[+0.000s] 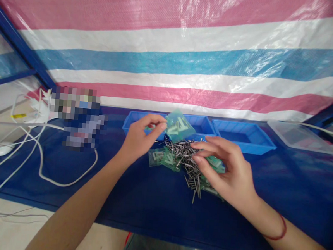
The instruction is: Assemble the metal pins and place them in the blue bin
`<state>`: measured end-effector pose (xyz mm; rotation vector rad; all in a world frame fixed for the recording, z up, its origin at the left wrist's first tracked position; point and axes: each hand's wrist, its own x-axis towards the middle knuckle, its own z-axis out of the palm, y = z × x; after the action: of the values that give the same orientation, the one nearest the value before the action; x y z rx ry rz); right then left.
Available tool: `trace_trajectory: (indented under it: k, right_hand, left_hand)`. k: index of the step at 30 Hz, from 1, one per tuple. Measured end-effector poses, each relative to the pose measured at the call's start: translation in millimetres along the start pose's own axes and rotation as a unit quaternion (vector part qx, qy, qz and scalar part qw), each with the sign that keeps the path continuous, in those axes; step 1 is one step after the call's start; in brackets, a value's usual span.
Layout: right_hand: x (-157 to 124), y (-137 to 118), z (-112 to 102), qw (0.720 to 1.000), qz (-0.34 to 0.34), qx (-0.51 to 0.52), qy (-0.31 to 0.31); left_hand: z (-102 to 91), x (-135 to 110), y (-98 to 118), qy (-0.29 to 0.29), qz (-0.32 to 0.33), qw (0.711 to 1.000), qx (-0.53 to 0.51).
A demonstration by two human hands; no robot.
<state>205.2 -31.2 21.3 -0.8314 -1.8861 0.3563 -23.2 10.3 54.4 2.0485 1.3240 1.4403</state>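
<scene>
**Bag pinched over the pin heap**

At mid-frame my left hand [140, 136] pinches a small green bag [179, 128] by its edge, thumb against forefinger. I hold it just above the pile of metal pins [181, 151], probably to keep it close. My right hand [226, 169] rests half-curled fingertips on the pile; whether they grip a pin, I cannot tell. Behind sit blue trays [242, 147].

Legible text: none. White print on the raised green bag [178, 127] and flat green bags [163, 158]: too blurred to read.
</scene>
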Motion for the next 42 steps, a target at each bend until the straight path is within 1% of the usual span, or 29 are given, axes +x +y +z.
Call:
trace_trajectory:
  k: [1,2,3,5,6,8,10,14,16,18,20,21,22,24,25,27,28,30,31,32,34,37,40,42]
  right_hand:
    - [0.0,-0.7,4.2,0.999,-0.029,-0.03,-0.021]
    - [0.6,-1.7,9.2,0.995,-0.059,-0.067,-0.054]
    - [1.5,-2.7,14.6,0.986,-0.087,-0.107,-0.094]
    - [3.1,-4.2,25.7,0.96,-0.128,-0.179,-0.172]
    - [3.4,-4.5,30.7,0.948,-0.139,-0.207,-0.198]
    - [3.1,-3.6,38.6,0.932,-0.148,-0.249,-0.217]
    - [1.8,-1.4,43.5,0.925,-0.15,-0.271,-0.219]
    - [-1.1,2.9,47.8,0.918,-0.17,-0.298,-0.197]
    - [-2.0,3.5,49.2,0.916,-0.193,-0.3,-0.183]
    - [-1.7,2.1,49.3,0.917,-0.217,-0.292,-0.165]
    - [0.6,-1.5,46.9,0.92,-0.237,-0.279,-0.138]
    - [2.5,-3.9,44.4,0.923,-0.245,-0.271,-0.123]
    - [4.7,-6.4,41.0,0.926,-0.249,-0.263,-0.108]
    - [9.0,-10.1,32.3,0.934,-0.248,-0.246,-0.08]
    - [10.6,-10.8,27.5,0.94,-0.238,-0.237,-0.067]
    - [12.1,-9.3,18.7,0.957,-0.2,-0.207,-0.042]
    - [12.0,-7.2,15.1,0.966,-0.173,-0.19,-0.031]
    - [10.6,-2.0,10.1,0.981,-0.111,-0.159,-0.009]
    - [9.7,0.5,8.7,0.986,-0.083,-0.147,0.001]
    - [8.9,2.4,7.9,0.988,-0.06,-0.139,0.009]
    - [8.1,4.4,7.0,0.992,-0.025,-0.125,0.018]
    - [9.3,3.6,4.8,0.995,0.036,-0.089,-0.002]
    - [12.1,2.3,-0.1,0.992,0.113,-0.03,-0.057]
    - [13.9,2.3,-3.5,0.984,0.148,0.013,-0.1]
  left_hand:
    - [-7.4,5.1,-4.5,0.056,0.002,0.998,0.034]
    - [-14.6,9.9,-9.9,0.09,-0.006,0.993,0.072]
    - [-20.8,14.1,-15.9,0.1,-0.022,0.989,0.111]
    - [-28.5,19.6,-28.9,0.084,-0.051,0.978,0.183]
    - [-29.5,20.9,-35.2,0.067,-0.066,0.971,0.218]
    - [-27.3,21.3,-45.8,0.022,-0.085,0.955,0.283]
    - [-22.6,20.4,-52.9,-0.006,-0.099,0.937,0.334]
    - [-18.0,18.0,-58.1,-0.023,-0.099,0.916,0.387]
    - [-18.5,16.4,-57.9,-0.012,-0.088,0.909,0.407]
    - [-18.8,15.0,-56.1,0.019,-0.068,0.906,0.417]
    - [-17.9,14.0,-51.5,0.05,-0.033,0.912,0.405]
    - [-17.1,13.7,-47.6,0.057,-0.009,0.92,0.388]
    - [-16.1,13.3,-42.6,0.054,0.018,0.93,0.364]
    - [-13.9,11.5,-29.5,0.024,0.075,0.952,0.297]
    - [-12.7,10.0,-21.9,-0.004,0.098,0.962,0.256]
    - [-10.3,5.5,-7.0,-0.058,0.115,0.977,0.171]
    - [-8.8,2.6,-0.6,-0.102,0.116,0.98,0.126]
    - [-4.7,-3.5,8.8,-0.205,0.104,0.972,0.051]
    - [-2.0,-6.6,11.5,-0.246,0.092,0.964,0.032]
    - [1.0,-9.4,13.0,-0.272,0.078,0.959,0.026]
    - [7.0,-13.7,13.7,-0.287,0.054,0.956,0.034]
    - [13.0,-16.2,12.7,-0.269,0.034,0.962,0.035]
    - [13.1,-14.9,12.7,-0.229,0.016,0.973,0.034]
    - [11.2,-13.3,13.2,-0.202,0.001,0.979,0.029]
